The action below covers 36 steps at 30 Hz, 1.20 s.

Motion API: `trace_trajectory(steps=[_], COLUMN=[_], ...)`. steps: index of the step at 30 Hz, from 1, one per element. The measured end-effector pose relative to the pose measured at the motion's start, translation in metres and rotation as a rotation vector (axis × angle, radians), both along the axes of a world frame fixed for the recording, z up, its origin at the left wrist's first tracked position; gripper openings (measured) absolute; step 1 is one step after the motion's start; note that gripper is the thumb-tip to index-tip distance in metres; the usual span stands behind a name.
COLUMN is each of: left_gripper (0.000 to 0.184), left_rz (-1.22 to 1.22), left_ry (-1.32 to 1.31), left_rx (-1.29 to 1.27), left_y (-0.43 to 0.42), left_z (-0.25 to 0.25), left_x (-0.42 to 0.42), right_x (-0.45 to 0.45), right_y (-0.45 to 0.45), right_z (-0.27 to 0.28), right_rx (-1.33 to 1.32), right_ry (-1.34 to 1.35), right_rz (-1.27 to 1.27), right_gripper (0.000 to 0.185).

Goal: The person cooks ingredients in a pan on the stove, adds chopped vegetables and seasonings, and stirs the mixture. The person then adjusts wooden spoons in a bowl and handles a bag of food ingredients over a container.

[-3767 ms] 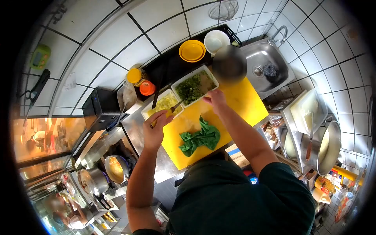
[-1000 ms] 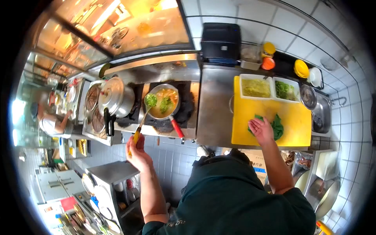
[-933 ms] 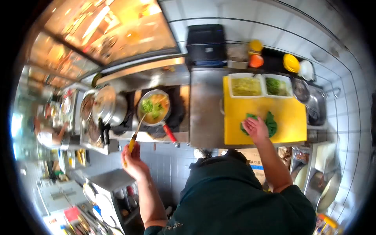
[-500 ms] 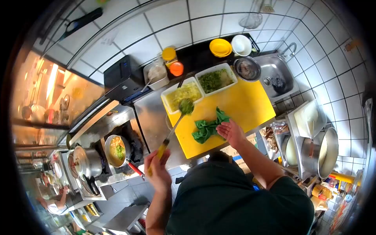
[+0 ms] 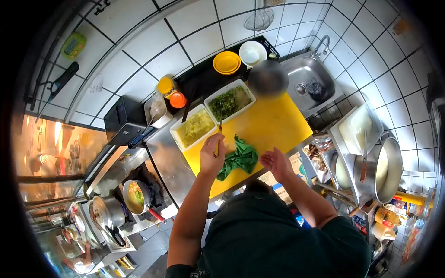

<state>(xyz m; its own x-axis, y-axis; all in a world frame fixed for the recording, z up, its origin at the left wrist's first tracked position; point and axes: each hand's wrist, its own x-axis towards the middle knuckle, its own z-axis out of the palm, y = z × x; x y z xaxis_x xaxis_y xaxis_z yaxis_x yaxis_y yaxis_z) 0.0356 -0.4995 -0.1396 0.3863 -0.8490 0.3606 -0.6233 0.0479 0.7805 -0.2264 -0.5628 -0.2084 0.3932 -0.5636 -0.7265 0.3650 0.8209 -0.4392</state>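
My left hand (image 5: 212, 153) is wrapped round the yellow handle of a ladle (image 5: 220, 126). The ladle's head reaches into the chopped green herbs (image 5: 221, 104), which partly hide it; these fill part of a white tub (image 5: 249, 103). Beside that tub stands another white tub (image 5: 181, 144) of pale yellow-green chopped vegetable (image 5: 194, 127). A crumpled green cloth (image 5: 241, 156) lies on the yellow cutting board (image 5: 282, 123), between my hands. To the right of the cloth, my right hand (image 5: 277, 163) is held with fingers stretched out and nothing in it.
At the left, a pan of food (image 5: 135, 197) with a red handle sits on the stove beside a large pot (image 5: 107, 212). Yellow bowls (image 5: 226, 63), a white bowl (image 5: 253, 53) and the sink (image 5: 299, 88) line the back. Another person's arm (image 5: 87, 254) shows lower left.
The ladle has moved from over the pale vegetable tub into the herb tub, with my left hand coming forward and right. My right hand has shifted slightly off the cloth. The camera view has turned.
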Motion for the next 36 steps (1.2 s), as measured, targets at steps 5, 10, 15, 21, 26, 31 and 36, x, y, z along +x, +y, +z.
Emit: trace_trajectory(steps=[5, 10, 15, 21, 26, 31, 36], left_gripper=[0.019, 0.021, 0.023, 0.024, 0.025, 0.022, 0.020], left_rz=[0.012, -0.043, 0.066, -0.041, -0.042, 0.054, 0.147], left_ry=[0.011, -0.089, 0.197, -0.031, 0.039, 0.248, 0.612], left_rx=[-0.028, -0.002, -0.059, -0.061, 0.057, -0.057, -0.106], left_y=[-0.001, -0.001, 0.001, 0.008, 0.002, -0.001, 0.009], left_z=[0.008, 0.006, 0.005, 0.002, -0.009, -0.001, 0.017], left_x=[0.000, 0.003, -0.001, 0.007, 0.008, 0.005, -0.004], right_x=[-0.005, 0.001, 0.010, 0.023, 0.037, 0.034, 0.024], right_y=[-0.003, -0.007, -0.011, -0.005, 0.004, 0.005, 0.009], right_z=[-0.006, -0.008, 0.000, 0.004, 0.018, 0.015, 0.005], right_rx=[0.031, 0.035, -0.046, -0.020, -0.047, -0.059, -0.068], right_ry=[0.040, 0.029, 0.038, 0.034, 0.037, 0.074, 0.096], right_rz=[-0.018, -0.004, 0.056, 0.086, 0.143, 0.143, 0.132], right_gripper=[0.057, 0.054, 0.052, 0.049, 0.047, 0.049, 0.050])
